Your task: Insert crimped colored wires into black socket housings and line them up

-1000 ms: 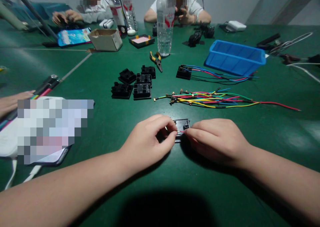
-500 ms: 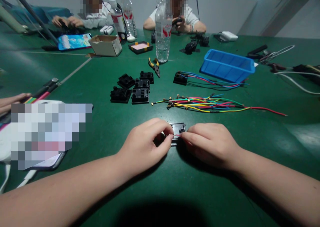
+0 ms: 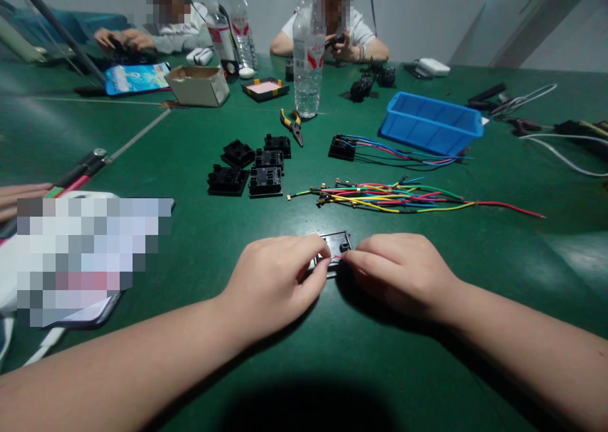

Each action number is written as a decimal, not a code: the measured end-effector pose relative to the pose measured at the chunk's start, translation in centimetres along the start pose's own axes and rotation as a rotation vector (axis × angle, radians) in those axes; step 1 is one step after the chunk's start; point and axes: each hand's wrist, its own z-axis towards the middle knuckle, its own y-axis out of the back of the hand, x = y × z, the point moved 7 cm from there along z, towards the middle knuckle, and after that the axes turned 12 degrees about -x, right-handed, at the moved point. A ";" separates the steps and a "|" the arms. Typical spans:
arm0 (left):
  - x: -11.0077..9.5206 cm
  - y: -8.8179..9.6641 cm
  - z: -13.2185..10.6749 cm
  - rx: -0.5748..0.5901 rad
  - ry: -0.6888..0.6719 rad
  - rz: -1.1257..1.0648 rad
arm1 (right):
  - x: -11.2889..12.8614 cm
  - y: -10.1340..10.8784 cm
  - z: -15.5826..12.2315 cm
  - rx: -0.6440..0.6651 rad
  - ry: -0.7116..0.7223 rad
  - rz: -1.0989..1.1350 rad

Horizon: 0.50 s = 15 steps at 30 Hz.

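Note:
My left hand (image 3: 278,277) and my right hand (image 3: 401,273) meet over a flat black connector housing (image 3: 338,242) lying on the green table (image 3: 199,242). Both hands are closed in a pinch. A short piece of red wire (image 3: 336,256) shows between the fingertips, right against the housing. My left thumb and fingers press on the housing's left end. A loose bundle of coloured wires (image 3: 394,196) with metal terminals lies just beyond my hands.
Several black connector blocks (image 3: 251,166) sit at centre left, with pliers (image 3: 292,125), a water bottle (image 3: 307,58) and a wired connector (image 3: 342,147) behind. A blue bin (image 3: 430,125) stands right. A phone (image 3: 90,311) lies left. Two people work at the far edge.
The view has tilted up slightly. My hands stay pinched at the housing; the left fingers have closed in a little tighter on it.

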 end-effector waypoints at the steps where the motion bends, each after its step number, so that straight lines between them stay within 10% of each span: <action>1: 0.0 0.0 0.0 -0.003 0.005 -0.005 | 0.0 0.0 0.0 0.003 -0.001 0.000; 15: -0.6 1.0 -0.2 -0.096 -0.134 0.030 | -0.1 -0.1 -0.1 0.013 -0.011 0.020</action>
